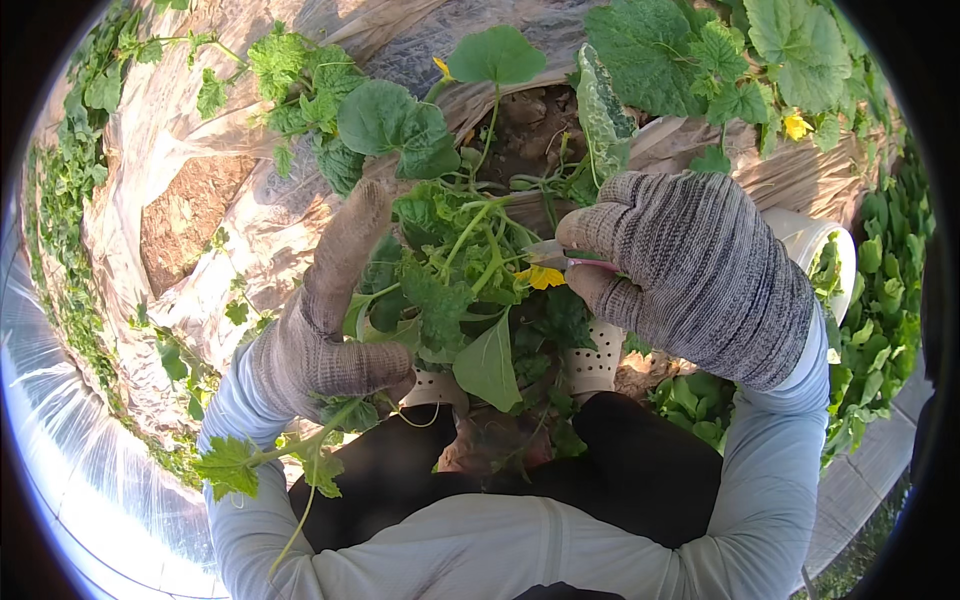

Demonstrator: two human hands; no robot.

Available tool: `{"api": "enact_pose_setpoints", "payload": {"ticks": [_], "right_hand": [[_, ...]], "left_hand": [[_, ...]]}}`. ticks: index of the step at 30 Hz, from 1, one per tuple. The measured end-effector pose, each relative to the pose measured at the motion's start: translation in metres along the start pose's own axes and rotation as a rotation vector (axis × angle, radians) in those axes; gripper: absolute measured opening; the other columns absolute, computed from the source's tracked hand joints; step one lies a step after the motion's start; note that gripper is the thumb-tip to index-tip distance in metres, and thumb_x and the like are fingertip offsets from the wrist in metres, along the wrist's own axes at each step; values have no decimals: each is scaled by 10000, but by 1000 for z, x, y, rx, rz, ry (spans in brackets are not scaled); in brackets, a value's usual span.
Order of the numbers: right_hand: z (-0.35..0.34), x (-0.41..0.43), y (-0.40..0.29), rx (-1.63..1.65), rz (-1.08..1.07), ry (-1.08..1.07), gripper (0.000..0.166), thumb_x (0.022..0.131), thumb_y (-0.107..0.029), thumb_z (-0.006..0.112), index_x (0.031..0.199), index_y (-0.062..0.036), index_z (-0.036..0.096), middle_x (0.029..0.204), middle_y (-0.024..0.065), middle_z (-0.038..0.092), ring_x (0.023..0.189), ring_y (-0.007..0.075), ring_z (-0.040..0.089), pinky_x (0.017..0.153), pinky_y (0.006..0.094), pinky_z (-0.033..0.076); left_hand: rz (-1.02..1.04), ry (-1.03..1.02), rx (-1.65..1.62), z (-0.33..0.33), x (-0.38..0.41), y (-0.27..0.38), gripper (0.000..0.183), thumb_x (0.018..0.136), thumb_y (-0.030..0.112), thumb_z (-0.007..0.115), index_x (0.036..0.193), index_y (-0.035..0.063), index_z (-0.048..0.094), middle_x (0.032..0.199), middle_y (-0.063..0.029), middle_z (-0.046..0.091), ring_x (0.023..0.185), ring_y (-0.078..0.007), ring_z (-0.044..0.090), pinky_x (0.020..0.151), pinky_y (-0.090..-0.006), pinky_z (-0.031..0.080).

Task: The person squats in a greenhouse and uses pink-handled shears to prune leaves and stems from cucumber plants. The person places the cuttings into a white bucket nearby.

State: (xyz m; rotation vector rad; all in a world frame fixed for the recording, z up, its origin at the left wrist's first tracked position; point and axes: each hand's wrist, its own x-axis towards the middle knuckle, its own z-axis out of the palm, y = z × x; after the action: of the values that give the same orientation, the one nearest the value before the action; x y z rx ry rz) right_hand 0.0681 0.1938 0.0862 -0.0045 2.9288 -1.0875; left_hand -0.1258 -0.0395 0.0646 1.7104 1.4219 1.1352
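Observation:
My right hand point(686, 270), in a grey striped knit glove, grips a small blade point(546, 253) with a pink handle point(592, 264). The blade's tip touches or nearly touches the stems of a vine plant point(480, 262) with wrinkled green leaves. A yellow flower point(540, 277) sits just under the blade. My left hand point(330, 322), in a soiled knit glove, is left of the same plant, index finger and thumb spread. A vine shoot point(300, 448) trails from beneath it over my sleeve; whether the hidden fingers hold it is unclear.
Torn plastic mulch film point(255, 210) covers the bed, with bare soil point(187, 210) showing through. A white bucket point(846, 277) holding leaves lies to the right. Broad-leaved vines point(652, 60) spread beyond. My perforated clogs point(595, 356) stand under the plant. Plastic sheeting point(97, 465) is at left.

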Motion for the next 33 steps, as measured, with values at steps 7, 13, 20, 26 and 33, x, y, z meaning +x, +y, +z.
{"api": "enact_pose_setpoints", "payload": {"ticks": [7, 13, 20, 26, 33], "right_hand": [[-17, 19, -8, -81, 86, -9, 230, 746, -164, 699, 938, -49, 643, 801, 92, 619, 719, 269, 617, 612, 373, 486], [-35, 26, -9, 15, 221, 169, 309, 753, -207, 729, 1034, -101, 656, 790, 65, 606, 688, 190, 628, 602, 283, 484], [6, 46, 1, -437, -227, 257, 408, 772, -198, 684, 1147, -69, 586, 859, 69, 610, 720, 197, 614, 605, 332, 484], [20, 67, -1, -697, -227, 187, 467, 774, -176, 568, 1213, -22, 514, 944, 78, 574, 819, 209, 599, 657, 338, 487], [25, 70, 0, -675, -172, 120, 446, 781, -158, 586, 1211, -50, 539, 961, 81, 590, 843, 220, 607, 671, 354, 489]], "left_hand": [[-90, 188, -156, -7, 11, -2, 384, 787, 177, 702, 1101, 75, 505, 1485, -207, 217, 1378, -360, 203, 1106, -472, 170], [-381, 528, -343, -14, 33, -17, 251, 835, 141, 657, 1048, 52, 557, 1399, -167, 359, 1332, -290, 288, 1077, -430, 241], [-468, 609, -441, -24, 57, -32, 219, 860, 82, 620, 1066, 31, 568, 1044, -66, 593, 1094, -161, 498, 984, -314, 364], [-521, 583, -376, -26, 69, -23, 171, 867, 124, 622, 1012, 40, 587, 993, -42, 594, 984, -130, 546, 885, -299, 438], [-560, 579, -372, -23, 61, -29, 282, 852, 160, 652, 1093, 47, 559, 1029, -59, 596, 1006, -167, 563, 806, -338, 498]]}}
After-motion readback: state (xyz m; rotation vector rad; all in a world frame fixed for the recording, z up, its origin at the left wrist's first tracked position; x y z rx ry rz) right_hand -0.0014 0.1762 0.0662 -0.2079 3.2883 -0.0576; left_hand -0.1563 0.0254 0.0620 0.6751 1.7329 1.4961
